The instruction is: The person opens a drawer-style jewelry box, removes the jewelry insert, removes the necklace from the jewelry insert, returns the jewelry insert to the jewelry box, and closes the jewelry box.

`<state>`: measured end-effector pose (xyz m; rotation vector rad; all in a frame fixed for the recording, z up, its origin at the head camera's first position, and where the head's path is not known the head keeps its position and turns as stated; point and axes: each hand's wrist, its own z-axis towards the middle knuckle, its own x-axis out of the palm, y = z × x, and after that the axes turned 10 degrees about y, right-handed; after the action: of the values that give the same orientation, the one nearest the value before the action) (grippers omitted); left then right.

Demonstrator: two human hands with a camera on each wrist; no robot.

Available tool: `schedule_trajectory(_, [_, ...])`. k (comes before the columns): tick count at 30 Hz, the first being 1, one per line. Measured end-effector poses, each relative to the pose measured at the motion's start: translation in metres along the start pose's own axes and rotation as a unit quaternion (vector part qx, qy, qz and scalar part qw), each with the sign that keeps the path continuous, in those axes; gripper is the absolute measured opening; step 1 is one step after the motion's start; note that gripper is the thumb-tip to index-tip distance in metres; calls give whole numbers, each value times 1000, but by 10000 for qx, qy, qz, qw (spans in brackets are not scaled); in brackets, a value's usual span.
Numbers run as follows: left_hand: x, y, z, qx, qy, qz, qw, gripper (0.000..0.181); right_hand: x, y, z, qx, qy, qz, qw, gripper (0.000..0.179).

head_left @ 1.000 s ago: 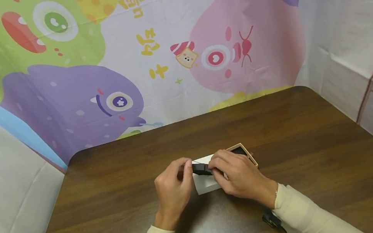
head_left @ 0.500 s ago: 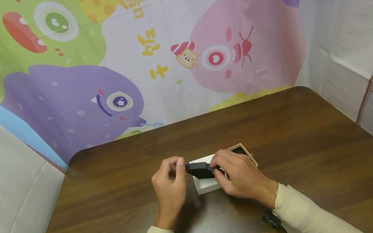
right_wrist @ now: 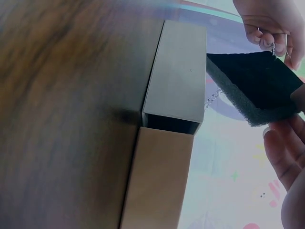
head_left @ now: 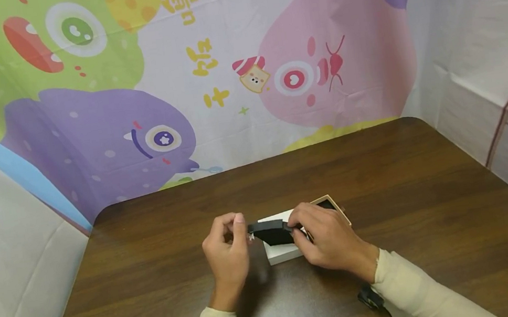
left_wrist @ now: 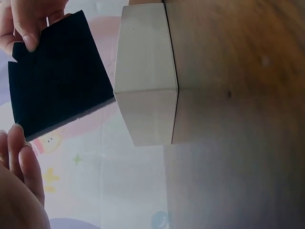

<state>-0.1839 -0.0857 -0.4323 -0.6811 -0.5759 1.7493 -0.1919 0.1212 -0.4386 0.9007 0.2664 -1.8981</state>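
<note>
My right hand (head_left: 327, 231) pinches a thin black foam pad (head_left: 272, 232) at its right end, thumb on its face. The pad is tilted up above a white box. At the pad's left corner, my left hand (head_left: 227, 254) pinches a fine silver chain (right_wrist: 273, 49). Another length of chain hangs below the pad in the right wrist view. Whether the chain is fixed to the pad cannot be told. In the left wrist view, the left fingers (left_wrist: 18, 143) lie close to the pad's lower corner.
The white box sleeve (head_left: 282, 254) lies on the brown wooden table (head_left: 176, 263). A tan-edged drawer (head_left: 344, 213) with a dark inside sticks out of its right end. A cartoon-print cloth (head_left: 231, 129) hangs behind the table.
My left hand has moved a little left, away from the pad, and silver chain now shows at its fingers. The pad has tilted to show more of its face. My right hand stays nearly still.
</note>
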Motion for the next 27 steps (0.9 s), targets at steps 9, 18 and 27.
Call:
schedule_trajectory(9, [-1,13,-3,-135,-150,-107,9997,9,-1,0,0,51,78,56,9999,8])
schedule_trajectory(18, [-1,14,-3,-169,-318,-49,9993,9,-3,1,0,82,180,123,9997,8])
schedule_trajectory(27, [0,3,1,-117,-516,132,9985,12,-1,0,0,18,122,117,9999,10])
